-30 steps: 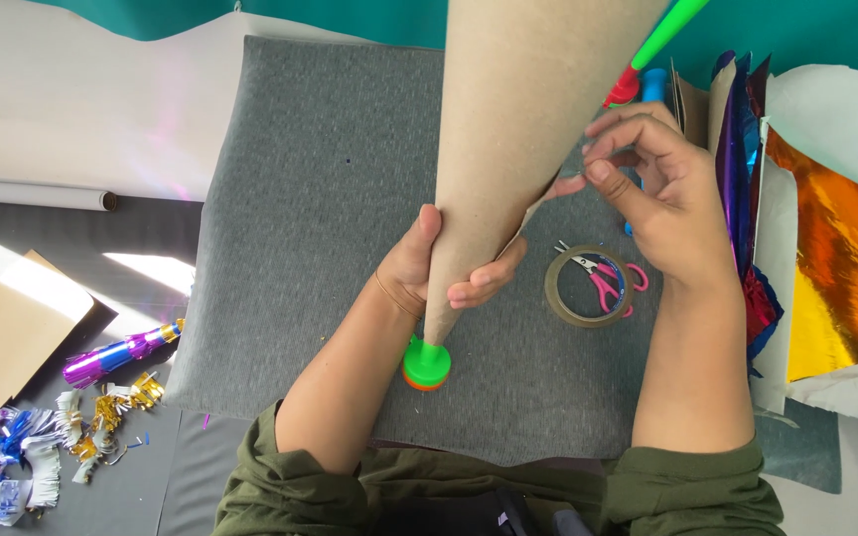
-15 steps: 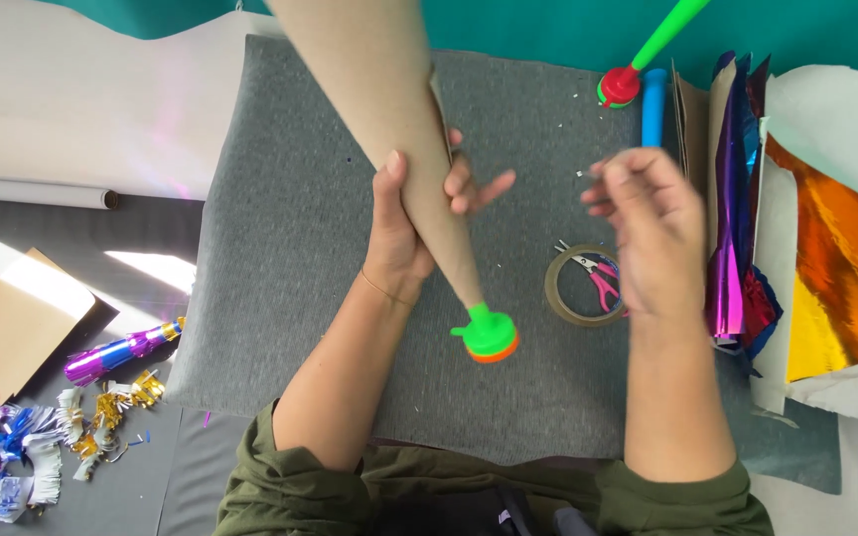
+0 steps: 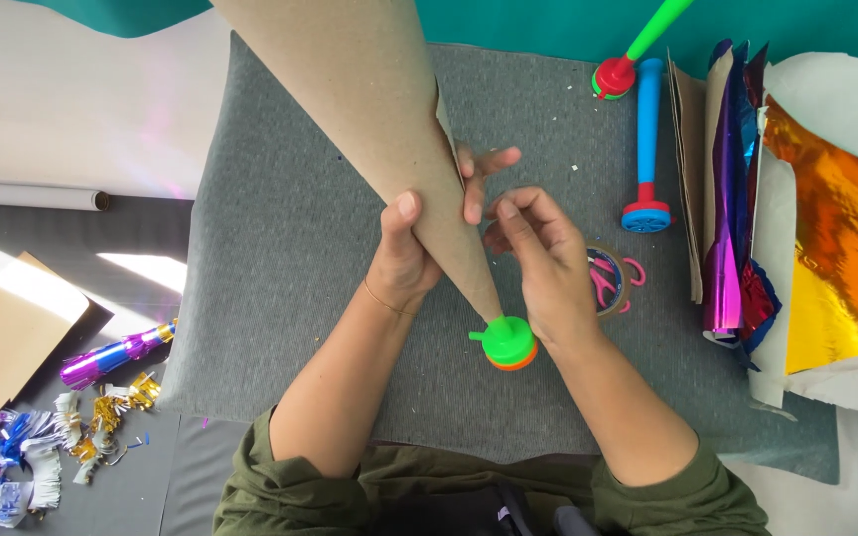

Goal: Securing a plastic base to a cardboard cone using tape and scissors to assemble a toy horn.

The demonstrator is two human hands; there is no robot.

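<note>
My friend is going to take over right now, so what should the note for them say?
Left hand: wrapped around the narrow end of the brown paper cone, thumb on top.
Right hand: fingertips on the cone's seam edge, just above the green and orange horn tip that sticks out of the cone's point.
Nearby on the grey mat: a tape roll with pink scissors lying in it, a blue horn, and foil sheets to the right.
Done: the paper is rolled into a cone around the horn.
Left: the seam looks loose with no tape seen on it; the cone is bare of foil.
</note>
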